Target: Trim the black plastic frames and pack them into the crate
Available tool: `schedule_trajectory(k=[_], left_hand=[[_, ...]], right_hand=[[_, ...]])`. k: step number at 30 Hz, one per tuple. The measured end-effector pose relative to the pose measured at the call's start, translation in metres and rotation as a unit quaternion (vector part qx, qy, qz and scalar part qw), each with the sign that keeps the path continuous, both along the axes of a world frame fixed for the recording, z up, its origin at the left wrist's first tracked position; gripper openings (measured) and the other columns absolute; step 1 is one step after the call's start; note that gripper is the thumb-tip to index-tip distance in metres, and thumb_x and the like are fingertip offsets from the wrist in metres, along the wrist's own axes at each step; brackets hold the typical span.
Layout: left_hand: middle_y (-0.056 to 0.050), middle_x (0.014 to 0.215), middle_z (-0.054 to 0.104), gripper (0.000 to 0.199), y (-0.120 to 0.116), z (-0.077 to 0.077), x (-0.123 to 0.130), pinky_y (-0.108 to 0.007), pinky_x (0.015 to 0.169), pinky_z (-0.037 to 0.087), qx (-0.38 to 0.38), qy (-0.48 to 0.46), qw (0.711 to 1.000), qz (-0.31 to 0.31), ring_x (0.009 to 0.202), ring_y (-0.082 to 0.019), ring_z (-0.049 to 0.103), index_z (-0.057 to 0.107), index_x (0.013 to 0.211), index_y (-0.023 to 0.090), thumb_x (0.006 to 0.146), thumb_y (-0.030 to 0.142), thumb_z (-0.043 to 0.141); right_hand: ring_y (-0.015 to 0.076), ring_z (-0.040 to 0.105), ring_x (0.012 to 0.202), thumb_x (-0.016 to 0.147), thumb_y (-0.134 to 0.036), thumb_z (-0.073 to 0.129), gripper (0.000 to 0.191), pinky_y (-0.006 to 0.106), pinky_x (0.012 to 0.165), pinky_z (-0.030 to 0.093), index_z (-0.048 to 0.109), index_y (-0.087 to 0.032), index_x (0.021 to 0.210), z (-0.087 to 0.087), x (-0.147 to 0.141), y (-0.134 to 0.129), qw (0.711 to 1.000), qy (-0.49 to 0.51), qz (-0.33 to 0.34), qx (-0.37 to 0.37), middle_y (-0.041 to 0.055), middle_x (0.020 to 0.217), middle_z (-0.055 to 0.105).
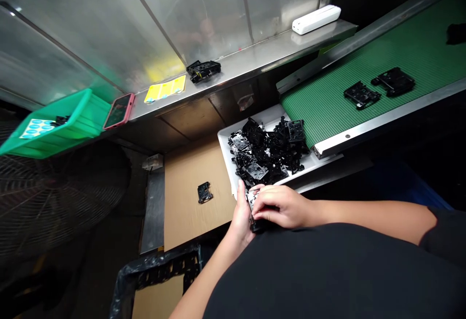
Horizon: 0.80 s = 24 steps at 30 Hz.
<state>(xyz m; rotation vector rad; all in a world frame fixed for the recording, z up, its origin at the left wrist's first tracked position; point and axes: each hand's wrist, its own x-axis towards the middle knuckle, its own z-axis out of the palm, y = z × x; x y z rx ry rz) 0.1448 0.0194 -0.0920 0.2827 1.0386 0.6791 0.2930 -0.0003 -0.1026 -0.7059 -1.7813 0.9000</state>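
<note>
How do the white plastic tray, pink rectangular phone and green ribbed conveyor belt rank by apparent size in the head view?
1. Green ribbed conveyor belt
2. White plastic tray
3. Pink rectangular phone

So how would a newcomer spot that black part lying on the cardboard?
Find the white tray heaped with black parts. To its left in the picture is brown cardboard. The lone black part lies there, away from both the heap and the green belt.

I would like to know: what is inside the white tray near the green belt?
The white tray holds a jumbled heap of black parts, some showing grey faces. The heap hides its own lower layers and most of the tray's floor.
</note>
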Motion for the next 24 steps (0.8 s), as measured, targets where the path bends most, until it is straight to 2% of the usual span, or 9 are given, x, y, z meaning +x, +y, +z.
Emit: schedule_trajectory(k=[2, 4, 8, 12, 15, 17, 20, 22, 24], left_hand=[[-0.004, 0.082, 0.073, 0.045, 0.002, -0.005, -0.006, -0.030, 0.074, 0.061, 0.043, 0.027, 0.999, -0.009, 0.076, -0.020, 0.073, 0.070, 0.094, 0.017, 0.086, 0.061, 0.074], [-0.004, 0.084, 0.075, 0.039, 0.012, -0.015, -0.021, -0.030, 0.073, 0.061, 0.080, 0.073, 0.994, -0.008, 0.072, -0.018, 0.072, 0.072, 0.102, 0.017, 0.084, 0.052, 0.078], [-0.009, 0.088, 0.076, 0.040, 0.059, -0.047, -0.078, -0.034, 0.072, 0.061, 0.100, 0.201, 0.974, 0.018, 0.074, -0.020, 0.073, 0.073, 0.105, 0.011, 0.086, 0.046, 0.077], [-0.008, 0.108, 0.073, 0.032, 0.112, -0.075, -0.141, -0.037, 0.079, 0.062, 0.098, 0.386, 0.916, 0.047, 0.088, -0.018, 0.071, 0.068, 0.117, 0.014, 0.099, 0.040, 0.067], [-0.011, 0.130, 0.066, 0.039, 0.134, -0.085, -0.166, -0.046, 0.093, 0.060, 0.121, 0.498, 0.858, 0.036, 0.111, -0.025, 0.068, 0.063, 0.131, 0.017, 0.099, 0.039, 0.067], [-0.012, 0.141, 0.061, 0.044, 0.141, -0.087, -0.169, -0.052, 0.101, 0.057, 0.163, 0.550, 0.819, 0.023, 0.122, -0.029, 0.064, 0.060, 0.137, 0.019, 0.098, 0.039, 0.068], [-0.015, 0.155, 0.049, 0.050, 0.143, -0.089, -0.151, -0.060, 0.115, 0.043, 0.266, 0.577, 0.772, -0.024, 0.141, -0.036, 0.050, 0.056, 0.143, 0.020, 0.098, 0.041, 0.066], [-0.017, 0.162, 0.042, 0.055, 0.140, -0.091, -0.125, -0.060, 0.123, 0.031, 0.355, 0.546, 0.753, -0.093, 0.152, -0.041, 0.035, 0.058, 0.140, 0.018, 0.093, 0.043, 0.072], [-0.017, 0.163, 0.044, 0.065, 0.135, -0.093, -0.094, -0.055, 0.127, 0.024, 0.438, 0.472, 0.740, -0.194, 0.156, -0.043, 0.029, 0.065, 0.134, 0.020, 0.078, 0.044, 0.087]], right_hand=[[0.0185, 0.073, 0.081, 0.101, -0.032, 0.068, 0.017, 0.036, 0.082, 0.062, 0.073, -0.019, 0.090, 0.002, 0.001, 0.000, 0.992, 0.085, -0.011, -0.095, 0.0060, 0.087, 0.078], [0.0184, 0.074, 0.082, 0.098, -0.035, 0.072, 0.017, 0.034, 0.078, 0.063, 0.074, -0.019, 0.092, 0.003, 0.005, 0.001, 0.966, 0.174, -0.057, -0.185, 0.0058, 0.090, 0.077], [0.0195, 0.075, 0.089, 0.094, -0.038, 0.077, 0.019, 0.033, 0.081, 0.062, 0.074, -0.019, 0.093, 0.001, 0.022, 0.003, 0.928, 0.226, -0.159, -0.248, 0.0058, 0.092, 0.078], [0.0188, 0.071, 0.085, 0.093, -0.042, 0.077, 0.024, 0.032, 0.077, 0.058, 0.073, -0.019, 0.091, -0.006, 0.034, 0.005, 0.919, 0.194, -0.197, -0.280, 0.0061, 0.090, 0.077], [0.0175, 0.068, 0.080, 0.093, -0.043, 0.077, 0.026, 0.032, 0.074, 0.056, 0.073, -0.018, 0.090, -0.011, 0.036, 0.006, 0.915, 0.187, -0.192, -0.300, 0.0057, 0.089, 0.076], [0.0171, 0.067, 0.079, 0.093, -0.043, 0.077, 0.026, 0.031, 0.074, 0.055, 0.072, -0.018, 0.090, -0.014, 0.036, 0.005, 0.913, 0.193, -0.187, -0.308, 0.0052, 0.088, 0.076], [0.0164, 0.065, 0.078, 0.094, -0.042, 0.076, 0.024, 0.031, 0.073, 0.054, 0.071, -0.018, 0.091, -0.019, 0.037, 0.004, 0.911, 0.198, -0.188, -0.308, 0.0047, 0.088, 0.075], [0.0161, 0.064, 0.078, 0.094, -0.041, 0.075, 0.023, 0.031, 0.073, 0.054, 0.071, -0.018, 0.092, -0.021, 0.039, 0.004, 0.910, 0.198, -0.196, -0.306, 0.0043, 0.088, 0.075], [0.0157, 0.064, 0.078, 0.095, -0.040, 0.075, 0.022, 0.031, 0.074, 0.053, 0.071, -0.018, 0.092, -0.021, 0.041, 0.003, 0.910, 0.195, -0.206, -0.302, 0.0040, 0.089, 0.074]])
